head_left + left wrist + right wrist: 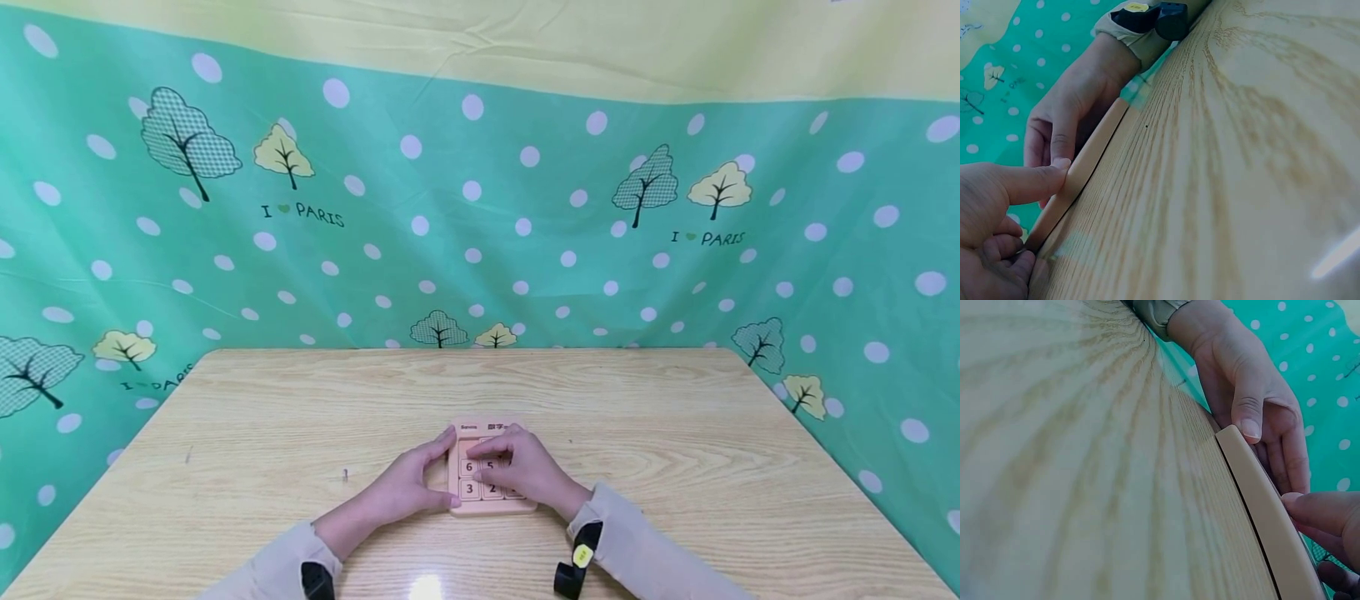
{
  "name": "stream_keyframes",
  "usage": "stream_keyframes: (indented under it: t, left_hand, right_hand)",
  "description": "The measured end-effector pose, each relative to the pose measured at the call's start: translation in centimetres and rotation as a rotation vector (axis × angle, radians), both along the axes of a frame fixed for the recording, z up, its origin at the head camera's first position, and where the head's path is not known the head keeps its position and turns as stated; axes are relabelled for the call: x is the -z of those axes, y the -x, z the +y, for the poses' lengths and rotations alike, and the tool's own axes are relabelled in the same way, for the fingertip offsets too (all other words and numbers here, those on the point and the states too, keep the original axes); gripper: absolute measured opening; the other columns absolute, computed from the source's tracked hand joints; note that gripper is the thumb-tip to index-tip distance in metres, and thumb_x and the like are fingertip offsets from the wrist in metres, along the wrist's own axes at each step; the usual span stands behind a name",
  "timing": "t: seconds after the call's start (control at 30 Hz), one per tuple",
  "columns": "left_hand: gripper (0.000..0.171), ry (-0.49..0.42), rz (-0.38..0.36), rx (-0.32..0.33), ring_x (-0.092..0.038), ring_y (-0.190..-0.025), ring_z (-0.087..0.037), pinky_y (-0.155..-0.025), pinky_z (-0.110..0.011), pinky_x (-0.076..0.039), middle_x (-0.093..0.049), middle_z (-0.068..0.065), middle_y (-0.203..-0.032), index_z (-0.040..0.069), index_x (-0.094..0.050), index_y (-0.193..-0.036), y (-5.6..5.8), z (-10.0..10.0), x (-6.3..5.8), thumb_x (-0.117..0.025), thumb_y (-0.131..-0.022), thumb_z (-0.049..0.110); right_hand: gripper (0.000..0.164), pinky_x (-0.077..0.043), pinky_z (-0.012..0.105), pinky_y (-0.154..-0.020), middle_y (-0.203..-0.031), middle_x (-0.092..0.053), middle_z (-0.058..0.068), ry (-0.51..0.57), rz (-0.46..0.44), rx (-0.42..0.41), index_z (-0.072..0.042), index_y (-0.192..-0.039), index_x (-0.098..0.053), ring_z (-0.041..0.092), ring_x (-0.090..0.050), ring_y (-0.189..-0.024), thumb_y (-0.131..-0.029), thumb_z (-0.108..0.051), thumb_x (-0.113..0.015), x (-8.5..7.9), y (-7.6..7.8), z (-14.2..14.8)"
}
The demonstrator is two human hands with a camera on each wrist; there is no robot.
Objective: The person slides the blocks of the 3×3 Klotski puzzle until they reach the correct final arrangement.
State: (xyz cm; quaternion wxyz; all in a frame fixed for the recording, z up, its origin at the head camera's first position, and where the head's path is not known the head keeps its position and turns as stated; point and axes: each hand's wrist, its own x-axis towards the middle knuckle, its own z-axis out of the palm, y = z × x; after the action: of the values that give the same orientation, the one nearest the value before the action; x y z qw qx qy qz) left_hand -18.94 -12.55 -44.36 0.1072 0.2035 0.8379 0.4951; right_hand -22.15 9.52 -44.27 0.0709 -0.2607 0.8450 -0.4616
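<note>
A pale peach number slide puzzle [454, 492] lies flat on the wooden table, with tiles 6, 5, 3 and 2 readable. My left hand [408, 483] holds its left side, thumb at the near corner and fingers along toward the far corner. Over the tiles is my right hand [525, 468], its thumb and forefinger touching down around the 6 and 5 and hiding the tiles on the right. An open slot shows at the upper left of the grid. From the left wrist, the puzzle's near edge [1094, 144] appears side-on, with the left thumb against it.
The wood-grain table [300, 400] extends around the puzzle on all sides. Behind it and along both sides hangs a green cloth [480, 250] with white dots and printed trees. A black wrist camera [570, 579] hangs at the right cuff.
</note>
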Motion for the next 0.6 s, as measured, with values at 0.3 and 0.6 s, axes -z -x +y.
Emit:
stream_keyframes:
  t: [0.3,0.6]
  left_hand:
    - [0.094,0.012,0.018,-0.011,-0.02,-0.141,-0.032,-0.115,-0.047,-0.014,-0.023,-0.013,-0.153,-0.002,-0.028,-0.145,-0.09,0.03,0.08,-0.08,-0.071,0.023]
    - [0.095,0.006,0.005,-0.007,-0.019,-0.141,-0.033,-0.115,-0.047,-0.013,-0.022,-0.013,-0.154,-0.001,-0.027,-0.146,-0.01,0.03,0.04,-0.08,-0.071,0.023]
  right_hand:
    - [0.024,-0.04,0.022,-0.066,-0.087,-0.058,-0.005,-0.006,0.013,0.015,-0.019,-0.102,-0.075,0.013,-0.044,-0.079,-0.078,-0.021,-0.076,0.14,0.09,-0.07]
    - [0.025,-0.04,0.023,-0.066,-0.087,-0.06,-0.006,-0.029,0.035,0.033,-0.018,-0.101,-0.075,0.013,-0.045,-0.079,-0.077,-0.017,-0.077,-0.09,0.17,-0.27]
